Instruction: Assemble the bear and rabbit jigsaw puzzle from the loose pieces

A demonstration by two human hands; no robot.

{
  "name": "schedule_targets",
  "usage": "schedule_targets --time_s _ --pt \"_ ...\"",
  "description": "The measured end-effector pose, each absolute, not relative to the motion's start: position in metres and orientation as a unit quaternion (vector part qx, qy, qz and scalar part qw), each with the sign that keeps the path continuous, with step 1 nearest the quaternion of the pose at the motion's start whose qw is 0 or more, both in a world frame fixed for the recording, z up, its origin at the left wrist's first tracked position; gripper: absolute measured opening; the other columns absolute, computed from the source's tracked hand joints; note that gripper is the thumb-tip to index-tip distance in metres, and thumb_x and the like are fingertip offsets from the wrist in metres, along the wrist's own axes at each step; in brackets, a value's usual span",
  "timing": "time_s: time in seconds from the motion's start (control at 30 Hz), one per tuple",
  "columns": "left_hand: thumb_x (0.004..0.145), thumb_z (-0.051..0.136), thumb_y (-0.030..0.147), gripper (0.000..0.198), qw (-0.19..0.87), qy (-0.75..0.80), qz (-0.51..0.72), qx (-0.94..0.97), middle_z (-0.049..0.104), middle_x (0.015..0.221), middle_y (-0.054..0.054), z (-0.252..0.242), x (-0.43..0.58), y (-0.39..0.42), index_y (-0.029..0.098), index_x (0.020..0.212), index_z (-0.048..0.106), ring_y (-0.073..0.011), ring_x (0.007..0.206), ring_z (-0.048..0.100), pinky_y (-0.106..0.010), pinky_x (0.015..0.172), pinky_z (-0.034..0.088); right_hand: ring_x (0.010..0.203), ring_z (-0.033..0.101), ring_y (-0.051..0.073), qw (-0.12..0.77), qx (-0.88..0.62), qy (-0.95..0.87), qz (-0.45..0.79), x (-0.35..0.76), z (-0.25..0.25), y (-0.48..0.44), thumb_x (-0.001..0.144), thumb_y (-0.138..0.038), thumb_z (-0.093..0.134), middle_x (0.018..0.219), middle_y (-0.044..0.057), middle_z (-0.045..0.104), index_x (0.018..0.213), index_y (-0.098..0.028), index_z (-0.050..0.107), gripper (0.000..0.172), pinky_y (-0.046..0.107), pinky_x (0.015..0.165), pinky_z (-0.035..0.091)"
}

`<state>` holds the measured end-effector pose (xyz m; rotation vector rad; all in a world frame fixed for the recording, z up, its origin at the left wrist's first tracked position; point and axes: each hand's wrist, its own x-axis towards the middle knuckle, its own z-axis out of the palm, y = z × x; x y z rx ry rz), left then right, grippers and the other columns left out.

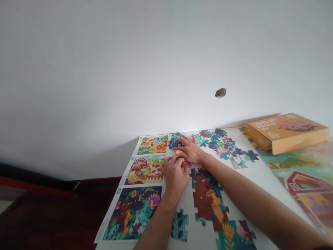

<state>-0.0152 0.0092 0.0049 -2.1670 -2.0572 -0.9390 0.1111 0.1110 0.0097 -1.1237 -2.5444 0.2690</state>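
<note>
My right hand (191, 151) lies palm down with its fingers spread over loose jigsaw puzzle pieces (173, 143) near the wall. Close against its thumb, my left hand (175, 172) has its fingers curled down together; whatever is under the fingertips is hidden. Below my hands, a partly joined jigsaw puzzle (204, 196) shows a brown bear with a yellow jar. A small joined section (180, 225) with blue-green leaves lies by my left forearm. To the left is a picture sheet (130, 184) with three printed scenes, one of them matching the bear.
More puzzle pieces (226, 144) are heaped along the wall, right of my hands. An orange puzzle box (288, 130) stands at the back right on a farm-picture puzzle (312, 194). The white table (249, 178) meets a wall (156, 69) with a hole (220, 92).
</note>
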Motion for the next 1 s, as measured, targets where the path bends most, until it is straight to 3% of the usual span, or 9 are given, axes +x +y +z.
schedule_targets --time_s 0.3,0.5,0.7,0.87,1.0 --pt "0.080 0.061 0.015 0.022 -0.015 -0.651 -0.309 -0.693 0.071 0.104 -0.003 0.005 -0.015 0.009 0.027 0.094 0.074 -0.0302 0.111 0.054 -0.048 0.100 0.033 0.148 0.018 0.037 0.193 -0.505 -0.838 0.077 0.114 0.016 0.110 0.099 -0.062 0.028 0.160 0.010 0.027 0.144 -0.037 0.048 0.055 0.070 0.112 0.014" --pt "0.081 0.060 0.016 0.021 -0.012 -0.645 -0.306 -0.700 0.071 0.103 -0.004 0.004 -0.016 0.010 0.027 0.093 0.074 -0.0295 0.108 0.056 -0.047 0.097 0.033 0.142 0.026 0.047 0.209 -0.730 -0.650 0.036 0.118 0.007 0.080 0.097 -0.065 0.027 0.149 0.034 0.036 0.145 -0.006 0.046 0.078 0.072 0.108 0.012" --pt "0.081 0.059 0.015 0.021 -0.004 -0.645 -0.301 -0.702 0.072 0.104 -0.003 0.007 -0.016 0.012 0.025 0.092 0.074 -0.0289 0.107 0.056 -0.045 0.099 0.034 0.149 0.020 0.035 0.183 -0.600 -0.776 0.064 0.128 0.002 0.073 0.100 -0.058 0.024 0.159 0.020 0.029 0.151 -0.018 0.038 0.066 0.061 0.116 0.012" --pt "0.083 0.058 0.016 0.021 -0.010 -0.638 -0.302 -0.709 0.072 0.105 -0.003 0.004 -0.017 0.014 0.026 0.092 0.074 -0.0283 0.107 0.057 -0.044 0.099 0.034 0.147 0.019 0.041 0.202 -0.686 -0.699 0.036 0.125 0.004 0.078 0.098 -0.059 0.033 0.155 0.027 0.032 0.146 -0.008 0.044 0.070 0.065 0.114 0.010" --pt "0.082 0.059 0.016 0.020 -0.010 -0.632 -0.306 -0.712 0.072 0.105 -0.003 0.000 -0.019 0.016 0.025 0.093 0.074 -0.0275 0.106 0.057 -0.042 0.099 0.036 0.148 0.022 0.035 0.211 -0.628 -0.748 0.041 0.124 0.006 0.075 0.100 -0.051 0.032 0.158 0.022 0.031 0.148 -0.015 0.042 0.060 0.056 0.116 0.017"
